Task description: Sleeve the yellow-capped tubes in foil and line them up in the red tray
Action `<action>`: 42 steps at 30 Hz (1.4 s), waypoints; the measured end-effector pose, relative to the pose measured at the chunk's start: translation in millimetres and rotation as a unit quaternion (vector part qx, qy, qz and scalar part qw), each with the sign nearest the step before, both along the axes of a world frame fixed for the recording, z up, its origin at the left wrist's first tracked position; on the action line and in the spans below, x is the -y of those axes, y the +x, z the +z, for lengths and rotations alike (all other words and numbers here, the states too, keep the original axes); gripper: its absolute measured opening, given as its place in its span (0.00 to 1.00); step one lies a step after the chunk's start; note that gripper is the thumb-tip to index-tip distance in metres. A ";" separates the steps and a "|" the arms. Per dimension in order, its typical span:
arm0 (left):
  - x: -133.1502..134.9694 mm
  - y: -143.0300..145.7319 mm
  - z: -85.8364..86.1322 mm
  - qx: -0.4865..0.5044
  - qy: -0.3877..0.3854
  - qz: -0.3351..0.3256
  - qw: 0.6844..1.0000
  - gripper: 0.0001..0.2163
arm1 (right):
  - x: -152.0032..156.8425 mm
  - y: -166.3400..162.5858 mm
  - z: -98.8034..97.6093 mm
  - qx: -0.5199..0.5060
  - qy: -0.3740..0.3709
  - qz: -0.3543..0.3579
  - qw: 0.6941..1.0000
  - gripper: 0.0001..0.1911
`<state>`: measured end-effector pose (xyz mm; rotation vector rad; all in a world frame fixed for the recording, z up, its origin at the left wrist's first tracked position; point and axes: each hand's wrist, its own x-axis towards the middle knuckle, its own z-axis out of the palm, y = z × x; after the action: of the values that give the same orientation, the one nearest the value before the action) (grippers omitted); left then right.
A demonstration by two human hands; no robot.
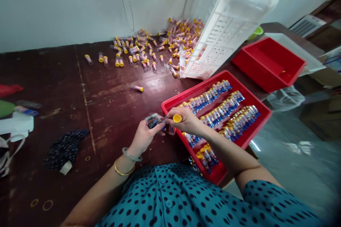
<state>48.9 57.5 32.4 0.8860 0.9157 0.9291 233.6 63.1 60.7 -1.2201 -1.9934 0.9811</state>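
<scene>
My left hand (143,135), with a jade bangle and a gold bracelet on its wrist, is closed around a small printed clear plastic packet (153,120). Close against it, my right hand (188,122) grips a clear tube with a yellow cap (177,118). The right fingertips meet the packet's edge; whether they pinch it too, I cannot tell. Just right of my hands, a red tray (262,122) holds rows of yellow-capped tubes in blue printed packets (221,111). A lone capped tube (137,88) lies on the table beyond my hands.
Many loose yellow-capped tubes (145,48) spread along the wall, spilling from a tipped white plastic crate (226,25). A second red bin (269,64) stands at the right. Dark patterned cloth (65,150) and several rubber bands lie on the brown table (112,106) at the left.
</scene>
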 end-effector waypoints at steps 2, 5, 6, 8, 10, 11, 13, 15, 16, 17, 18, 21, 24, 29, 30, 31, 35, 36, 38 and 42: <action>-1.8 -5.4 -2.2 -0.018 0.000 -0.057 0.998 0.10 | -1.7 6.2 2.2 -0.007 -0.017 0.015 1.000 0.07; -5.0 -11.1 -9.9 -0.011 -0.022 -0.064 0.998 0.09 | -4.8 22.3 6.9 -0.072 -0.084 -0.001 0.994 0.11; -5.9 -11.9 -13.1 -0.006 -0.027 -0.058 0.998 0.09 | -5.9 28.1 8.3 -0.109 -0.111 -0.018 0.988 0.14; -7.3 -11.7 -18.7 -0.004 -0.020 -0.052 0.998 0.08 | -7.9 38.2 10.5 -0.188 -0.158 -0.055 0.968 0.17; -7.9 -9.8 -21.8 -0.011 -0.001 -0.056 0.998 0.08 | -9.2 44.4 12.1 -0.245 -0.185 -0.081 0.948 0.15; -8.1 -8.5 -22.2 -0.014 0.008 -0.058 0.998 0.08 | -9.5 45.8 12.7 -0.261 -0.193 -0.086 0.942 0.15; -8.1 -5.6 -21.1 -0.018 0.022 -0.059 0.998 0.08 | -9.8 46.0 14.0 -0.274 -0.194 -0.088 0.938 0.15; -7.8 -3.3 -18.8 -0.020 0.030 -0.059 0.998 0.07 | -9.9 43.9 15.6 -0.276 -0.187 -0.087 0.939 0.16; -7.6 -2.5 -17.6 -0.021 0.033 -0.062 0.997 0.07 | -9.8 42.6 16.6 -0.271 -0.181 -0.087 0.941 0.16; -7.3 -2.0 -16.7 -0.022 0.035 -0.068 0.997 0.07 | -9.7 41.4 17.7 -0.258 -0.174 -0.088 0.946 0.16; -7.0 -1.8 -15.9 -0.022 0.035 -0.075 0.996 0.07 | -9.6 40.5 18.8 -0.239 -0.165 -0.090 0.953 0.16; -6.0 -2.4 -15.0 -0.009 0.020 -0.088 0.996 0.07 | -8.3 39.7 20.5 -0.165 -0.136 -0.092 0.973 0.16; -5.7 -2.8 -14.8 -0.003 0.006 -0.086 0.996 0.07 | -7.2 41.6 18.7 -0.132 -0.120 -0.092 0.980 0.16; -6.0 -0.4 -13.1 -0.003 0.002 -0.056 0.998 0.07 | -9.6 45.6 16.1 -0.224 -0.131 -0.144 0.955 0.16; -5.9 0.2 -12.7 -0.001 -0.001 -0.055 0.998 0.07 | -10.1 45.5 16.5 -0.242 -0.136 -0.144 0.950 0.17; -5.8 0.6 -12.5 0.000 -0.004 -0.058 0.998 0.07 | -10.3 45.1 17.0 -0.252 -0.141 -0.141 0.947 0.17; -4.9 0.7 -13.6 -0.004 -0.006 -0.072 0.997 0.07 | -7.6 41.6 20.2 -0.229 -0.152 -0.114 0.955 0.15; -4.8 0.4 -14.3 -0.001 -0.011 -0.075 0.997 0.07 | -6.3 41.1 21.0 -0.215 -0.147 -0.110 0.959 0.16; -4.2 0.6 -15.8 0.010 -0.025 -0.085 0.996 0.08 | -3.5 40.8 22.5 -0.186 -0.126 -0.108 0.968 0.17; -0.3 5.2 -16.1 0.007 -0.035 -0.087 0.996 0.09 | 3.5 38.9 19.5 -0.153 -0.065 -0.102 0.981 0.15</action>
<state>54.1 57.8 16.3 0.8833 0.8407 0.7474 272.5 59.6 80.2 -1.2299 -1.5570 1.1325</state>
